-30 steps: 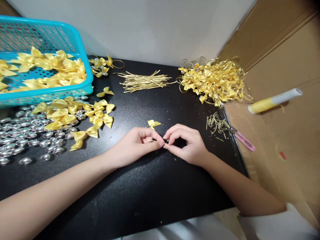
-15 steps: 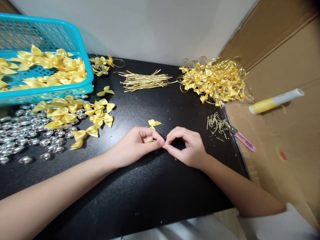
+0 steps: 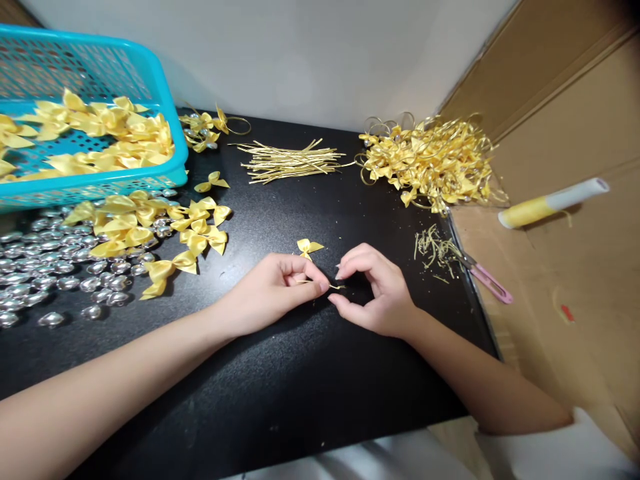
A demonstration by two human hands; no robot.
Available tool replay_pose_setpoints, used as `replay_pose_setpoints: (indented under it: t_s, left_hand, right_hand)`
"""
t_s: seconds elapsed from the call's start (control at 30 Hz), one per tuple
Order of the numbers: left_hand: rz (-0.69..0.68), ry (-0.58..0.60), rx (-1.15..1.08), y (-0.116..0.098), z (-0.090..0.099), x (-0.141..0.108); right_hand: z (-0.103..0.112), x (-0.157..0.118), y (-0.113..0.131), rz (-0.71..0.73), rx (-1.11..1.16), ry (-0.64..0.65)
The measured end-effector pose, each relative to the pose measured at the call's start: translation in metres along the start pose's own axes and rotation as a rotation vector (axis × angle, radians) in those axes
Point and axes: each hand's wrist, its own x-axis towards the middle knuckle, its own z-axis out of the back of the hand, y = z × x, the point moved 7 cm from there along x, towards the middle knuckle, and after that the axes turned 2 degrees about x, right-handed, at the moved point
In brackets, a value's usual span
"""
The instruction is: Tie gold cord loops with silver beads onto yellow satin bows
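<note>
Between thumb and forefinger, my left hand (image 3: 283,290) pinches a thin gold cord (image 3: 337,287), whose end pokes out to the right. Part of the cord is hidden inside the hand. My right hand (image 3: 375,290) is just right of that end, thumb and forefinger apart with nothing between them. A yellow ribbon bow (image 3: 309,247) lies on the black table (image 3: 280,387) right behind my left hand. Farther back is a bundle of gold cords (image 3: 295,162).
At left stands a turquoise basket (image 3: 174,143) holding yellow bows, with silver beads (image 3: 65,267) and loose bows (image 3: 125,220) before it. Finished-looking looped bows (image 3: 430,160) are heaped at back right. Cord scraps (image 3: 434,248), a pink-handled cutter (image 3: 490,280) and a yellow-white roll (image 3: 553,202) are at right.
My right thumb and forefinger have parted and let go of the cord's end, which now shows. My left hand keeps its pinch and place.
</note>
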Motion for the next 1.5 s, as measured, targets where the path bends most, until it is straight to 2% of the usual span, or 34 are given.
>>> replay_pose_setpoints:
  t_s: [0.17,0.97,1.17,1.27,1.5]
  left_hand:
    - [-0.005,0.003,-0.004,0.000,-0.001,0.000]
    - [0.031,-0.022,-0.013,0.001,0.001,0.000]
    - [0.029,-0.016,-0.028,0.001,0.000,0.000]
    - [0.023,-0.019,-0.033,0.002,0.001,0.000]
    - [0.019,-0.010,-0.020,0.002,0.001,0.000]
  right_hand:
    - [-0.003,0.001,0.005,0.057,-0.053,-0.011]
    - [0.007,0.003,0.005,0.072,-0.067,-0.068]
    - [0.000,0.000,-0.004,-0.044,-0.062,0.058]
    - [-0.001,-0.003,-0.007,-0.084,-0.056,0.055]
    - [0.006,0.000,0.001,0.049,-0.140,-0.049]
